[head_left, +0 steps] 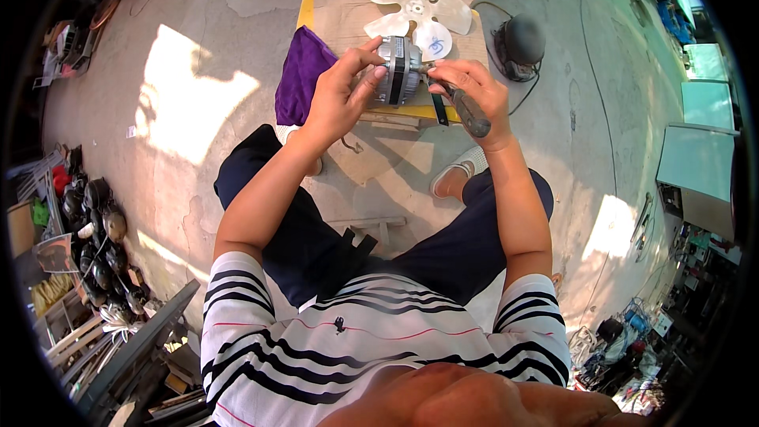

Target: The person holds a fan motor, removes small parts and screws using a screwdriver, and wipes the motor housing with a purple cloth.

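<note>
A small silver electric motor point(398, 71) with a dark band around its middle is held over the near part of a low table. My left hand point(348, 83) grips its left side, thumb and fingers closed on the casing. At the motor's right end, the fingertips of my right hand point(472, 87) are pinched by the shaft. A hand tool with a dark grey handle point(472, 116) lies in that same hand, its handle pointing down toward me; its working end is hidden by my fingers. Beyond the motor rests a white five-bladed fan blade point(417, 8), with blue marking on one blade.
Cardboard point(336, 12) covers the yellow table point(307, 12). Purple cloth point(303, 79) hangs at its left edge. A dark rounded device point(522, 39) with a cord stands on the floor at right. Piled scrap point(99, 245) lies far left; pale green cabinets point(696, 158) stand far right.
</note>
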A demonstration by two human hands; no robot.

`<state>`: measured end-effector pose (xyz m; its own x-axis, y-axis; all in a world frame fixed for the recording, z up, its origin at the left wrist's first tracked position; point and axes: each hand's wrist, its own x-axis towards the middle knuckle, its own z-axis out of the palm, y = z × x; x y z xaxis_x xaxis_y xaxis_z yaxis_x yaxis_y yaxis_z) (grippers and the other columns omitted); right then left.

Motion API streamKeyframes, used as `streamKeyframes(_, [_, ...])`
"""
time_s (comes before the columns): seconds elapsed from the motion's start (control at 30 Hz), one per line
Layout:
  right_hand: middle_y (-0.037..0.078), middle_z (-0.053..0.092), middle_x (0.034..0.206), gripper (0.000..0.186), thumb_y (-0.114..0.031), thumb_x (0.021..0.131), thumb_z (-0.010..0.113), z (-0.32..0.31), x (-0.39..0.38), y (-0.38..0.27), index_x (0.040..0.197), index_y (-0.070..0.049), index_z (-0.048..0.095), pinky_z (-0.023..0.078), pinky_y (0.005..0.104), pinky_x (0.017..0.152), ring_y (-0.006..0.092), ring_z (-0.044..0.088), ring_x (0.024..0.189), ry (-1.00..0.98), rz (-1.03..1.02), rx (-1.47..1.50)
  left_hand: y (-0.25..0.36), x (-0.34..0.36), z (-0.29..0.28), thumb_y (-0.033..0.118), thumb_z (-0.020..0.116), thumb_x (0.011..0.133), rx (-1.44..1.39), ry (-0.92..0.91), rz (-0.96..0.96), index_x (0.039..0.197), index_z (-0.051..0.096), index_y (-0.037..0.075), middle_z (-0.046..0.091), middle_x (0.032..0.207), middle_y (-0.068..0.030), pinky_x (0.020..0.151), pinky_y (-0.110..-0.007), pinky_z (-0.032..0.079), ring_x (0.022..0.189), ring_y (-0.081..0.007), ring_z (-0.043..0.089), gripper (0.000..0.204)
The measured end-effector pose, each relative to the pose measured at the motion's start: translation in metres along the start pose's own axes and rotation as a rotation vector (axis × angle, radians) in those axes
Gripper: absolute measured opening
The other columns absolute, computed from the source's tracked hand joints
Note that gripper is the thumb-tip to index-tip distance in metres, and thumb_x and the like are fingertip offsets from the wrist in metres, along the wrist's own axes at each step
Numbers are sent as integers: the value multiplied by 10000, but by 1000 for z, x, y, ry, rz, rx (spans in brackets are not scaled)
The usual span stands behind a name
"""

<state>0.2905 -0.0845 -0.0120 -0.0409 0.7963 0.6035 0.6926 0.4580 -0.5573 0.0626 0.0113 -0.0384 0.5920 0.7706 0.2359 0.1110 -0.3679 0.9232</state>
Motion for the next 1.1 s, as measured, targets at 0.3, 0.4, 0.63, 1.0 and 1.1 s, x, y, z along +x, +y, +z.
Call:
streamKeyframes(0.3, [51, 728, 1006, 182, -82, 910, 750, -5, 13, 6, 1085, -38, 725, 564, 282, 765, 175, 714, 863, -62, 202, 273, 2, 2, -2, 171, 634, 1038, -207, -1, -176, 1151, 621, 29, 552, 1472, -189, 1029, -316, 459, 1312, -179, 553, 182])
streamKeyframes(0.4, [25, 722, 954, 174, -116, 941, 737, -5, 15, 10, 1086, -20, 720, 549, 259, 759, 131, 689, 836, -58, 355, 354, 7, 3, -1, 174, 653, 1027, -159, 6, -155, 1143, 633, 29, 549, 1475, -187, 1021, -317, 471, 1289, -178, 572, 186])
streamKeyframes(0.63, [-24, 695, 919, 285, -302, 1012, 672, 0, 21, 22, 1135, -49, 720, 491, 212, 708, 50, 617, 800, -152, 756, 589, 1, 6, -1, 167, 663, 1019, -112, -4, -111, 1138, 646, 31, 558, 1465, -184, 1003, -317, 492, 1228, -189, 623, 182])
streamKeyframes(1.0, [-1, 715, 884, 235, -275, 983, 708, -1, 15, 13, 1059, -53, 698, 522, 225, 684, 66, 671, 782, -32, 714, 488, 5, 7, -5, 152, 677, 1005, -142, -9, -105, 1147, 649, 26, 573, 1459, -141, 951, -326, 541, 1197, -215, 656, 192])
streamKeyframes(1.1, [21, 720, 946, 176, -148, 952, 737, -4, 9, 10, 1079, -40, 679, 557, 260, 719, 100, 697, 823, 31, 533, 363, 14, 8, -7, 151, 684, 1000, -88, -22, -132, 1151, 649, 30, 578, 1453, -141, 942, -328, 550, 1206, -230, 657, 196])
